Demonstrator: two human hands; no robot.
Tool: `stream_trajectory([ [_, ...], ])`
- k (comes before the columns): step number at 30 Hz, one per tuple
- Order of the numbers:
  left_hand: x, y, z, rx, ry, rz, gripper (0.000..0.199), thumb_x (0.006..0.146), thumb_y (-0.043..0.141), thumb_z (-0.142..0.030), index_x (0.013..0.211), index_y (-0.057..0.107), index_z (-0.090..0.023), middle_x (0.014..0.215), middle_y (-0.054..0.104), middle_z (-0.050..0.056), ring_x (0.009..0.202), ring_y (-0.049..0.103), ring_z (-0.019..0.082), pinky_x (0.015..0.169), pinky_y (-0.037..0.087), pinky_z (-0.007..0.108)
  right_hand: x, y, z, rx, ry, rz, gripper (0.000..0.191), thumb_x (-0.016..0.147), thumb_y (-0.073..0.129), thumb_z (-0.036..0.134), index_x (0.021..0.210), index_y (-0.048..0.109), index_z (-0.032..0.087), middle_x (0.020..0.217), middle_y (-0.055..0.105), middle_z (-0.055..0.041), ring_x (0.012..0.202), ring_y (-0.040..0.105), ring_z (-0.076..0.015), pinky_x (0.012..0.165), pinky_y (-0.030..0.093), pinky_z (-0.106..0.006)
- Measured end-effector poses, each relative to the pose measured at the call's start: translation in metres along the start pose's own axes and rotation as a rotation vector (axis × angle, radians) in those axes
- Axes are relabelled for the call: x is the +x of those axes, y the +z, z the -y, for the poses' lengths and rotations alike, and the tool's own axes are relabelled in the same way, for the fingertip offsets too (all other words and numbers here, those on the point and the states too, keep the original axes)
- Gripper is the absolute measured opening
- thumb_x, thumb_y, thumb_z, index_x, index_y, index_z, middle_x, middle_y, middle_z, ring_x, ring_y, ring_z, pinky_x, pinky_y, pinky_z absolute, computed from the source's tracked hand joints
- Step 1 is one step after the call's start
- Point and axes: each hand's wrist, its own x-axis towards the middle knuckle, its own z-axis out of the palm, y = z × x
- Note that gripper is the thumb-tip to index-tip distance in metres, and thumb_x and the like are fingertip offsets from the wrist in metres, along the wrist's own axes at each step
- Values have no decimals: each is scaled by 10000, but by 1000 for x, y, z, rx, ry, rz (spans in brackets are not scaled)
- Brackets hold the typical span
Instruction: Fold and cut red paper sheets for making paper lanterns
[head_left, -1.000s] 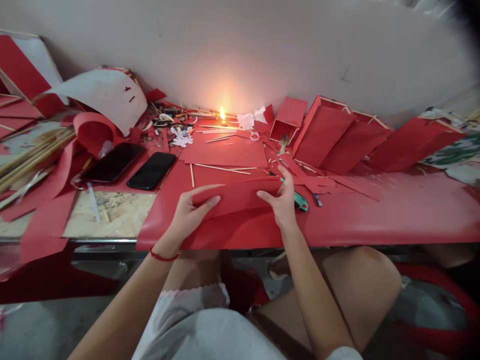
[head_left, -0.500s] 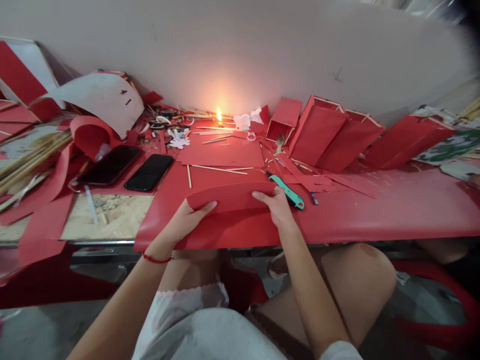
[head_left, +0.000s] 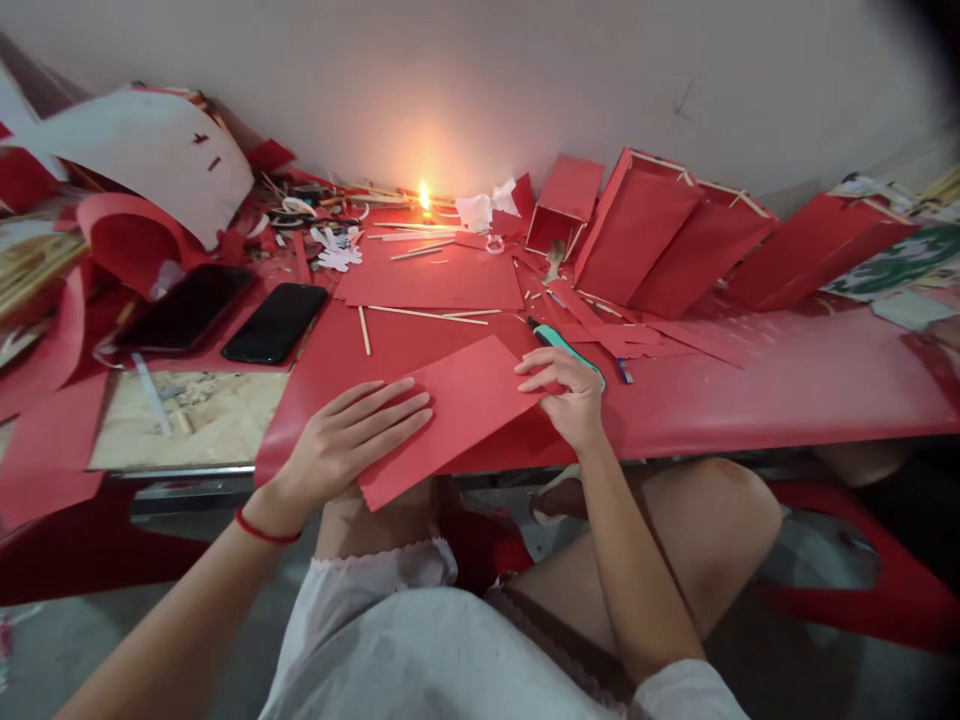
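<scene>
A rectangular red paper sheet (head_left: 457,405) lies slanted at the table's front, its lower left corner jutting past the edge. My left hand (head_left: 352,440) rests on its left side with fingers stretched flat over the surface; the thumb is hidden. At the right end, my right hand (head_left: 562,395) pinches the sheet's edge between bent fingers and thumb. Just behind that hand is a teal utility knife (head_left: 566,350), partly covered by it. Thin wooden sticks (head_left: 427,315) lie beyond the sheet, near a larger red sheet (head_left: 435,285).
A lit candle flame (head_left: 425,197) burns near the wall. Two phones (head_left: 275,323) lie to the left, by a curved white panel (head_left: 150,150). Red paper-covered boxes (head_left: 637,235) with stick frames lean at the right. Red scraps (head_left: 622,340) lie before them.
The red sheet has turned from bowed between both hands to flatter and slanted. My left hand has moved from gripping its end to lying on top. My right hand has shifted its grip.
</scene>
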Motion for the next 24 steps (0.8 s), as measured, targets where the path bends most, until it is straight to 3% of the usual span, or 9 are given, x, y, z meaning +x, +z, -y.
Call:
stream_trajectory([
  [4,-2,-4,-6,-73,-96,-64,479,1053,390,-256,1508,474,-380,1404,657,21,1392,542,234,1164,416,437,-1,4,6,-19,20,-19,298,747,567,97,708,740,337,925,759,29,952,680,-216,898,554,-460],
  [6,4,-6,-11,-165,-184,-103,416,1051,409,-363,1431,576,-372,1366,685,25,1365,572,254,1158,427,460,0,5,8,12,34,-25,242,773,607,140,700,737,330,924,760,19,969,682,-227,921,549,-471],
  [10,22,-1,-16,-479,-581,-138,442,949,529,-602,1136,776,-286,1149,788,58,1090,737,282,994,573,429,6,8,11,95,107,-88,69,778,765,261,730,732,298,825,736,6,893,676,-221,903,549,-427],
  [12,29,5,-14,-598,-792,-184,411,886,632,-603,1041,786,-255,1060,807,65,937,764,273,859,630,402,10,9,10,68,194,-144,93,758,819,302,771,729,283,777,706,16,794,652,-194,826,547,-377],
  [15,33,13,-10,-777,-989,-254,448,742,796,-586,1013,778,-229,1092,799,81,957,753,295,828,644,410,11,13,6,57,323,-92,145,751,841,347,808,738,261,789,716,14,763,653,-184,770,541,-342],
  [18,34,18,-7,-862,-1018,-200,507,718,812,-598,1045,779,-211,1137,787,94,1031,737,306,872,635,424,7,14,1,181,413,13,187,746,838,376,866,770,249,873,768,-6,833,699,-210,795,567,-356],
  [22,34,18,-8,-765,-947,-165,505,805,704,-652,1021,783,-202,1086,799,95,1004,745,307,888,624,439,2,14,3,194,465,2,190,719,847,376,830,788,234,855,788,-16,822,718,-233,774,593,-382],
  [24,33,13,-8,-699,-876,-153,472,885,615,-633,1027,790,-218,1067,803,90,995,750,298,902,615,432,3,13,10,125,420,-3,135,740,833,354,789,785,237,795,774,-9,783,712,-227,750,588,-375],
])
